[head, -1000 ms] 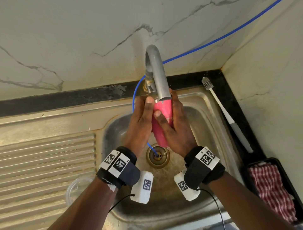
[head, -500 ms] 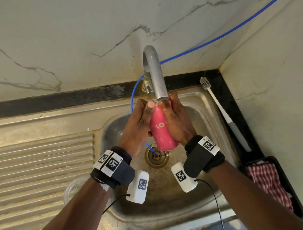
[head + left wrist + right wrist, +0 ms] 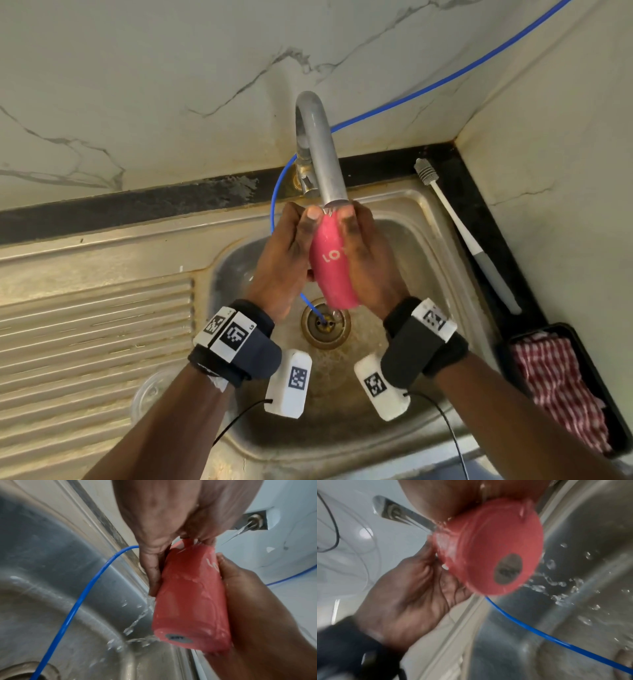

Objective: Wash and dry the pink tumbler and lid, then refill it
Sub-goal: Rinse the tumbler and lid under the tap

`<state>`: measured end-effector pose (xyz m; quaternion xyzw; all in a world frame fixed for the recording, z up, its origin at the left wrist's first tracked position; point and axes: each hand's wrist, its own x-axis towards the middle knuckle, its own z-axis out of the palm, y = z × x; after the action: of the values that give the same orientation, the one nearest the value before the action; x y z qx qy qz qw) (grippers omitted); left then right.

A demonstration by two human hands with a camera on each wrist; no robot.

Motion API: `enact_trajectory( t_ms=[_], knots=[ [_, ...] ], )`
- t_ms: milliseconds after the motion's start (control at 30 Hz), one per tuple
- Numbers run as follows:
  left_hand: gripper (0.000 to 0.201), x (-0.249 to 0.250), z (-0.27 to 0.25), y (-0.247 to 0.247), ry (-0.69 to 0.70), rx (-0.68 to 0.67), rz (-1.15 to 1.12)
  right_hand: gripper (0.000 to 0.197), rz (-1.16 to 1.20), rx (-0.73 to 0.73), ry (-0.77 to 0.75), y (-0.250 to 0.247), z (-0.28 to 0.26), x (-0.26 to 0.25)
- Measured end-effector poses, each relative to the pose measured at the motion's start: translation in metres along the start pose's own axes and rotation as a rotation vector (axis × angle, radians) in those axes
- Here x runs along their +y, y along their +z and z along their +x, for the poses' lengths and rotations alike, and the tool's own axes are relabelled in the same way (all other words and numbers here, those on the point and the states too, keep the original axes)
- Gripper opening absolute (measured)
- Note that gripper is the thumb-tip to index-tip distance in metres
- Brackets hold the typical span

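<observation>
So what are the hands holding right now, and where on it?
Both hold the pink tumbler by its sides under the tap: left hand on its left, right hand on its right.

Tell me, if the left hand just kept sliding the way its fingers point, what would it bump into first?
Probably the tap. The left hand points up along the pink tumbler toward the spout end just above its fingertips. Depth is hard to judge, so it might slip past to the sink's back rim.
</observation>
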<state>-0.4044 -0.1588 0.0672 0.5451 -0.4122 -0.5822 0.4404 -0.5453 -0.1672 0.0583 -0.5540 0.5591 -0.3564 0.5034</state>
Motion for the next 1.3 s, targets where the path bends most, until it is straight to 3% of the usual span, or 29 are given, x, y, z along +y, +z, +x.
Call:
enact_trajectory(
  t_ms=[100, 300, 433, 667, 800, 900, 1067, 1167, 1300],
  knots=[
    [0.026, 0.001, 0.002, -0.005, 0.019, 0.025, -0.003, 0.052, -0.081, -0.016, -0.07, 0.006, -0.016, 0.016],
    [0.041, -0.011, -0.005, -0.001, 0.005, -0.055, 0.032, 0.05, 0.045, 0.024, 0.118, -0.002, 0.012, 0.004],
    [0.027, 0.001, 0.005, -0.006, 0.016, 0.037, -0.044, 0.046, -0.019, 0.042, 0.015, 0.006, -0.001, 0.002],
    [0.049, -0.002, 0.004, 0.002, -0.068, 0.115, -0.179, 0.076, -0.233, -0.031, -0.191, 0.015, -0.014, 0.013],
    [0.078, -0.004, 0.008, 0.007, -0.164, 0.218, -0.379, 0.074, -0.281, -0.103, -0.223, 0.02, -0.027, 0.012],
    [0.081, -0.009, 0.013, 0.008, -0.153, 0.211, -0.423, 0.071, -0.322, -0.136, -0.207, 0.018, -0.03, 0.006],
    [0.084, -0.007, 0.015, 0.012, -0.18, 0.313, -0.459, 0.069, -0.404, -0.08, -0.202, 0.013, -0.018, -0.013],
    [0.086, -0.009, 0.016, 0.009, -0.216, 0.3, -0.48, 0.06, -0.44, -0.06, -0.174, 0.011, -0.009, -0.017],
    [0.076, -0.002, 0.009, 0.011, -0.26, 0.172, -0.489, 0.074, -0.334, -0.078, -0.08, 0.002, 0.007, -0.012]
  ],
)
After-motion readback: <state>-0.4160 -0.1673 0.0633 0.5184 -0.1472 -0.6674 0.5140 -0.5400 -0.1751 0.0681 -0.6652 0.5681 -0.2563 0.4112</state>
